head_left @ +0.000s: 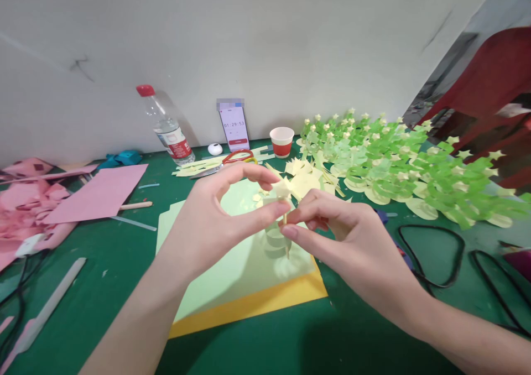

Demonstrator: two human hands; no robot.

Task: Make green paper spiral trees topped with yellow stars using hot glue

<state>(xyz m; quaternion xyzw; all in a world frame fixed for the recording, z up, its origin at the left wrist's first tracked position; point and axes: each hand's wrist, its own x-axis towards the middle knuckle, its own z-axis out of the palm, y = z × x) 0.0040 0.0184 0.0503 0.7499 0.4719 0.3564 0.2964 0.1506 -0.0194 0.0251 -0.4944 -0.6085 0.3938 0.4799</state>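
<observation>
A small pale-yellow paper star [284,188] tops a thin pale stem [287,249] above the light-green paper sheets [215,253]. Thumb and fingertips of my left hand [219,209] close around the star from the left. Lower down, my right hand [332,225] pinches the stem just under the star. Pale-green paper, similar in colour to the sheets below, shows behind the stem; its exact shape is hard to make out. A yellow sheet [249,311] sticks out beneath the green ones.
Behind lie scissors [240,156], cut yellow paper pieces [307,176], a paper cup [282,142], a phone [233,126] and a water bottle [170,131]. Many green paper plants with stars [390,159] stand right, near black cables [431,284]. Pink paper [103,192] lies left.
</observation>
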